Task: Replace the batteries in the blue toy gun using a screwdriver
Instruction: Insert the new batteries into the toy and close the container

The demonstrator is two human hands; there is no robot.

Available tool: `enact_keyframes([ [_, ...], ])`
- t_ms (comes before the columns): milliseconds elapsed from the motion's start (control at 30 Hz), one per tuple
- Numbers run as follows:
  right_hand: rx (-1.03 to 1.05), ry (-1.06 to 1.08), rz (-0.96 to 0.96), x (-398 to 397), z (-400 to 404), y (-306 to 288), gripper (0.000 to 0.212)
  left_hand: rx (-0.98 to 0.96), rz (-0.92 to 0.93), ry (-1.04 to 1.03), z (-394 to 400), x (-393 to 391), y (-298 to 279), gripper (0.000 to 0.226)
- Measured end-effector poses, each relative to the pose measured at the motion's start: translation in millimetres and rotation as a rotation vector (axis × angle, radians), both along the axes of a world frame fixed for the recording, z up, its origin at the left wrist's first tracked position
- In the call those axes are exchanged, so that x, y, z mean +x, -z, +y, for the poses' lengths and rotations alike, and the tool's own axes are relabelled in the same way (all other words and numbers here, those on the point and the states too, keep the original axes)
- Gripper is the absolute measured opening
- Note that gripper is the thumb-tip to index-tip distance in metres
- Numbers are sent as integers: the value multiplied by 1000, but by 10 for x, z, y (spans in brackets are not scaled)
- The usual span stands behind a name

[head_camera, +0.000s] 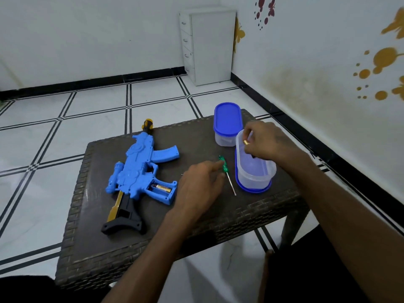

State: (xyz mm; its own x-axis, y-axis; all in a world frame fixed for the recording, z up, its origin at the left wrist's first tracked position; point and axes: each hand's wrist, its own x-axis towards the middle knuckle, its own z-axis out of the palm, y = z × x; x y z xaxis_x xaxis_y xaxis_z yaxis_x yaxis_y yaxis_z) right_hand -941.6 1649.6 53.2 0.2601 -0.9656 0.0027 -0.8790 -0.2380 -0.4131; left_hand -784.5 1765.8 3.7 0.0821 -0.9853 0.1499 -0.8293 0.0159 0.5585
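Gun [140,171] lies flat on the table [109,248], left of both hands, muzzle pointing away, black stock toward the near edge. Battery bay in the grip is uncovered; one battery [161,188] visible inside, just left of the left hand.

Left hand [200,188]: palm down over the table between gun and screwdriver, fingers loosely extended, holding nothing that can be seen. Fingertips reach toward the green handle; cannot tell whether they touch it.

Screwdriver [227,174]: flat on the table, green handle away, metal shaft toward the near edge, lying in the gap between left hand and open tub.

Right hand [263,142]: over the mouth of the open tub [254,171], fingertips pinching a small gold-capped battery [246,142] at the rim. The hand covers much of the opening, so the tub's contents are largely hidden; a dark item shows just under the fingers, unidentified. This tub stands on its blue lid.

Second tub [227,125]: blue lid on, just beyond the right hand, next to the open tub.

White drawer unit [207,44] in the far corner, well apart from the table.
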Motion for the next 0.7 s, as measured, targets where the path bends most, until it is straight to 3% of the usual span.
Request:
enact_keyframes([
  [167,-86,-157,-206,298,175,-129,21,-47,70,-191,193,509,32,34],
  [400,74,-377,-413,993,573,121,24,-85,-9,-388,404,1225,141,33],
  [533,144,-443,-489,1300,698,311,22,34,-137,-347,450,1478,234,40],
  [700,131,-505,-525,1488,776,498,21,50,-49,-345,445,1607,389,47],
])
